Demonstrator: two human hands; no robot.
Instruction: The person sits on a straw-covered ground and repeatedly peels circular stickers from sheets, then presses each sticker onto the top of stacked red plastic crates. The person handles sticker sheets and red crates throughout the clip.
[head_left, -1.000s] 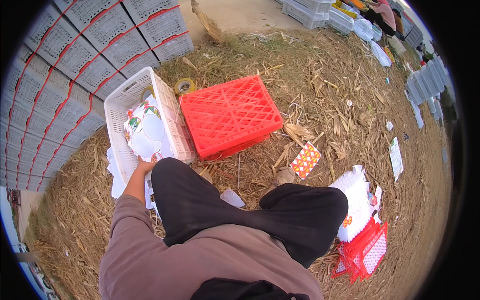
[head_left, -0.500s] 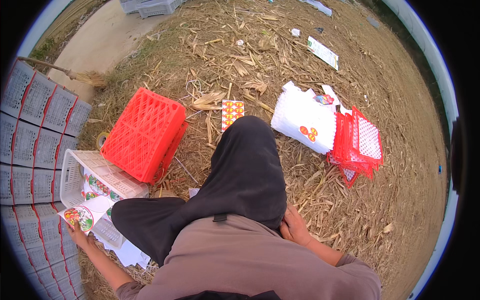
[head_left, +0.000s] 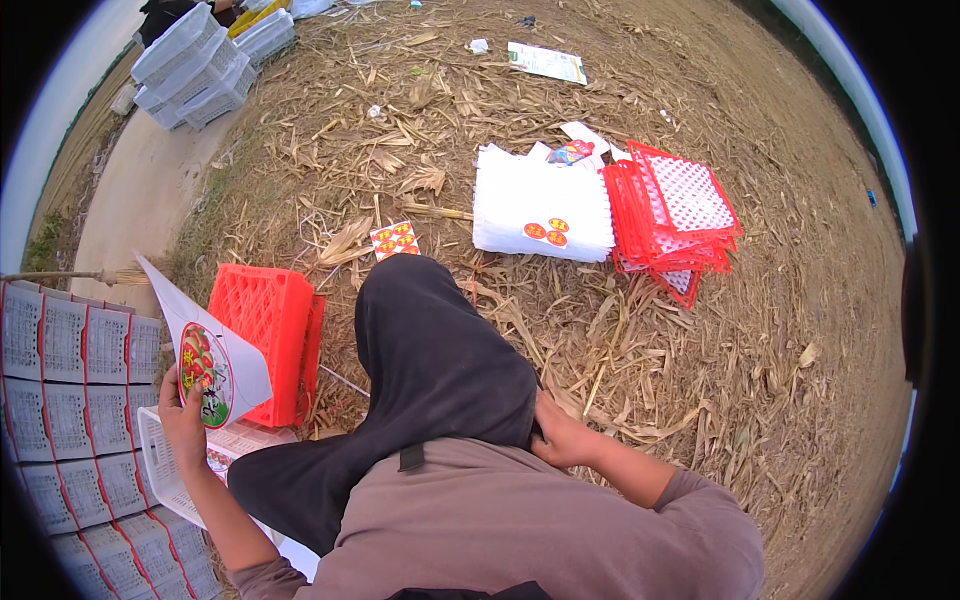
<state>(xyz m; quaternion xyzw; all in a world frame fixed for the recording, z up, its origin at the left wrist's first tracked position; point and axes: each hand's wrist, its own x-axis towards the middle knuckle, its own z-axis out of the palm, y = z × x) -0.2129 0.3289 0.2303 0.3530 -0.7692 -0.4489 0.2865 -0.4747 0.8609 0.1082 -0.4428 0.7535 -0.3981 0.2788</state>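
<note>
My left hand point(head_left: 184, 425) holds up a white paper sheet point(head_left: 212, 365) printed with a round, colourful picture, pinched near its lower left edge. The sheet stands tilted in front of a red plastic lattice basket point(head_left: 262, 315), which leans over a white crate point(head_left: 165, 472). More of the same printed paper shows inside that crate, partly hidden by the sheet and my arm. My right hand point(head_left: 562, 434) rests against the side of my right thigh, its fingertips hidden under the black trousers point(head_left: 440, 350).
Ahead lie a stack of white sheets point(head_left: 530, 195) with round stickers, a pile of red lattice panels point(head_left: 690, 200) and a sticker sheet point(head_left: 395, 240). Grey crates point(head_left: 65, 340) with red bands are stacked at left; more crates point(head_left: 195, 65) stand far left. Dry husks point(head_left: 640, 380) cover the ground.
My left hand has lifted the printed sheet up and forward, from beside the white crate to before the red basket. My view has tilted and turned left; my right hand stays at my thigh.
</note>
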